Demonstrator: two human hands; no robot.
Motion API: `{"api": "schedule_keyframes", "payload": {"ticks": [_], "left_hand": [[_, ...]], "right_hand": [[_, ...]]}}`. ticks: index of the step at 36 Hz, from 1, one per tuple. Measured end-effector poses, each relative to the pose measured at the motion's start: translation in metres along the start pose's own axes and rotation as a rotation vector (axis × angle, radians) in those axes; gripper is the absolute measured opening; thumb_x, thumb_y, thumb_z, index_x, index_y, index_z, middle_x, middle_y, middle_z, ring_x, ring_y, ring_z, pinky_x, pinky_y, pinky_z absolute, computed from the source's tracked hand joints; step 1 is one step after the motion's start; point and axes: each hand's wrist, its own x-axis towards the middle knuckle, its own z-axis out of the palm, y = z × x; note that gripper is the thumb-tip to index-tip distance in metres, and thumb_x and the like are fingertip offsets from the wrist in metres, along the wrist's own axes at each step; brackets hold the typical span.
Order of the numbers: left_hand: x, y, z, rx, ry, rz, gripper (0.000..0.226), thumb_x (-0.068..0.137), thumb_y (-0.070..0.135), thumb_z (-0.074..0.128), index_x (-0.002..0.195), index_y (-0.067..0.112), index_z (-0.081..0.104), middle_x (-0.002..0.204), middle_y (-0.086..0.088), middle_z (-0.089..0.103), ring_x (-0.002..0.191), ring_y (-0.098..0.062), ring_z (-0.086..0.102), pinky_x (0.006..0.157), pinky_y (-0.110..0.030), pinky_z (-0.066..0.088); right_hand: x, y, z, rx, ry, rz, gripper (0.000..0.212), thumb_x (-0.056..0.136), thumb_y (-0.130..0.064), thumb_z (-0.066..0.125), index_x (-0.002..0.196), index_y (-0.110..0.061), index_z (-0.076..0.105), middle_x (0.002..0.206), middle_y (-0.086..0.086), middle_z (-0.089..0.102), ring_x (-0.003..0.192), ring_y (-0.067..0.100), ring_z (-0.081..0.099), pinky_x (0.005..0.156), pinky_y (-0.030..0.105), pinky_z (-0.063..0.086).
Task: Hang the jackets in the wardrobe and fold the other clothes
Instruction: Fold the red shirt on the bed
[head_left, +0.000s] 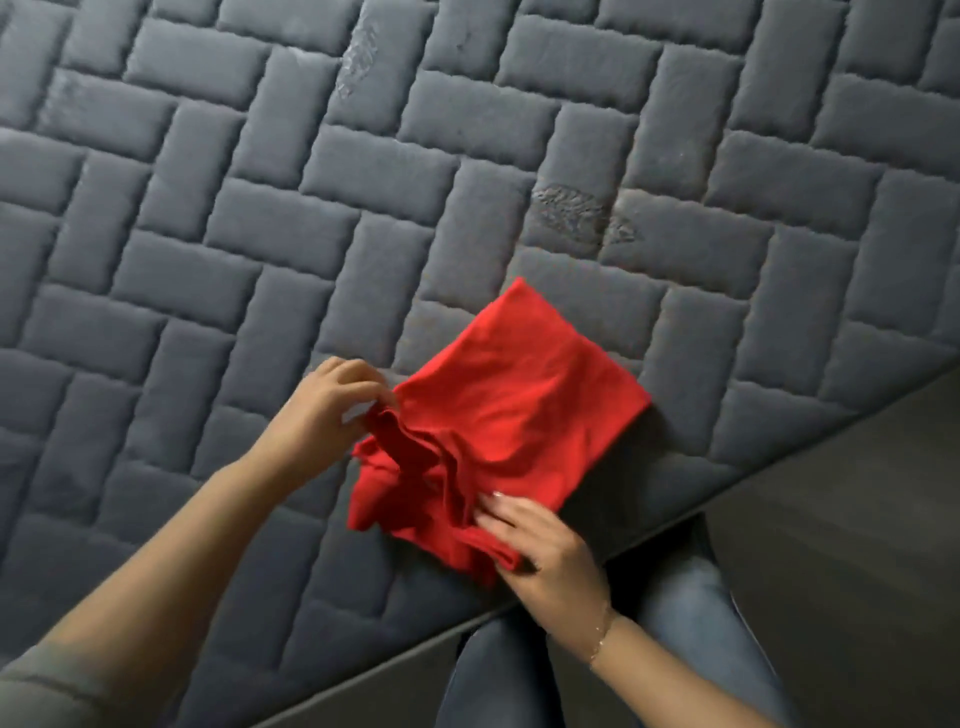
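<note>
A red garment (514, 400) lies partly folded on a dark grey quilted mattress (260, 234), close to its near edge. Its far part is a flat square; its near-left edge is bunched in loose layers. My left hand (322, 410) pinches the bunched edge at the garment's left corner. My right hand (540, 551) grips the near corner of the cloth, thumb under the fold and fingers resting on top. No jacket or wardrobe is in view.
The mattress edge (675, 509) runs diagonally from lower left to right. Beyond it is dark floor (857, 545). My legs in blue jeans (691, 597) stand against the edge. Worn patches (571, 210) mark the mattress surface.
</note>
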Motion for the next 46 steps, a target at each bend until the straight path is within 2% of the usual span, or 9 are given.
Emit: {"api": "schedule_keyframes", "payload": {"ticks": [5,12,18,22,26,33,39,43,46], "left_hand": [[-0.054,-0.033,0.041,0.101,-0.016,-0.02,0.027,0.069,-0.005,0.066,0.086,0.013,0.077,0.093,-0.007,0.068,0.076,-0.033,0.059,0.071,-0.041,0.051],[-0.074,-0.057,0.083,0.344,-0.107,0.066,0.059,0.059,-0.009,0.066,0.114,0.014,0.07,0.132,-0.016,0.058,0.107,-0.038,0.062,0.082,-0.047,0.052],[-0.079,-0.084,0.097,0.305,-0.104,0.027,0.092,0.053,-0.008,0.08,0.13,0.029,0.048,0.142,-0.014,0.046,0.116,-0.035,0.052,0.089,-0.048,0.047],[-0.071,-0.071,0.096,0.253,-0.025,0.059,0.044,0.074,0.013,0.054,0.117,0.026,0.057,0.133,-0.017,0.054,0.109,-0.038,0.056,0.085,-0.05,0.048],[-0.058,-0.051,0.075,0.239,-0.098,0.118,0.031,0.074,0.016,0.051,0.095,0.014,0.074,0.126,-0.017,0.059,0.106,-0.04,0.059,0.082,-0.051,0.048],[0.021,-0.005,-0.01,0.02,-0.276,0.019,0.051,0.065,0.044,0.053,0.098,0.012,0.074,0.128,-0.004,0.059,0.123,-0.028,0.048,0.102,-0.047,0.039],[0.127,0.051,-0.016,-0.69,-0.372,-0.37,0.043,0.061,0.017,0.057,0.103,0.01,0.063,0.082,-0.002,0.063,0.067,-0.007,0.057,0.062,-0.019,0.045],[0.172,0.056,0.021,-0.884,-0.286,-0.565,0.015,0.083,0.028,0.068,0.09,0.015,0.07,0.083,-0.004,0.071,0.068,-0.014,0.065,0.073,-0.028,0.05],[0.177,0.049,0.043,-1.014,-0.347,-0.754,0.038,0.069,0.058,0.068,0.079,0.023,0.079,0.088,-0.001,0.076,0.076,-0.013,0.072,0.072,-0.026,0.057]], "right_hand": [[-0.022,0.017,0.061,-0.211,-0.187,0.041,0.064,0.05,0.011,0.077,0.111,-0.006,0.072,0.125,0.01,0.064,0.117,0.032,0.06,0.095,0.055,0.048],[-0.033,0.034,0.077,-0.465,-0.418,-0.004,0.086,0.054,-0.019,0.069,0.138,-0.018,0.051,0.152,0.007,0.037,0.14,0.023,0.036,0.113,0.047,0.027],[-0.024,0.045,0.079,-0.555,-0.351,-0.081,0.083,0.046,-0.009,0.083,0.126,-0.023,0.064,0.138,0.004,0.056,0.122,0.02,0.057,0.099,0.038,0.047],[-0.019,0.044,0.076,-0.324,-0.166,-0.077,0.064,0.051,0.012,0.067,0.111,-0.008,0.071,0.121,0.009,0.067,0.108,0.027,0.065,0.092,0.032,0.047],[-0.015,0.03,0.059,0.092,0.051,0.329,0.045,0.072,0.016,0.058,0.109,-0.007,0.07,0.106,0.001,0.071,0.099,0.016,0.066,0.091,0.022,0.046],[0.017,0.02,-0.015,0.86,0.264,0.775,0.025,0.083,0.006,0.064,0.106,-0.002,0.066,0.087,-0.004,0.07,0.078,0.0,0.062,0.074,0.014,0.051],[0.054,0.04,-0.062,1.279,0.431,0.919,0.049,0.075,-0.012,0.062,0.123,0.0,0.059,0.115,0.016,0.066,0.1,0.025,0.065,0.096,0.039,0.05],[0.074,0.078,-0.08,1.31,0.601,0.998,0.027,0.092,-0.009,0.057,0.118,-0.002,0.061,0.126,0.021,0.06,0.117,0.031,0.057,0.108,0.045,0.041],[0.078,0.104,-0.084,1.349,0.624,0.993,0.041,0.095,-0.025,0.054,0.131,-0.005,0.056,0.131,0.015,0.059,0.121,0.025,0.056,0.107,0.04,0.041]]}}
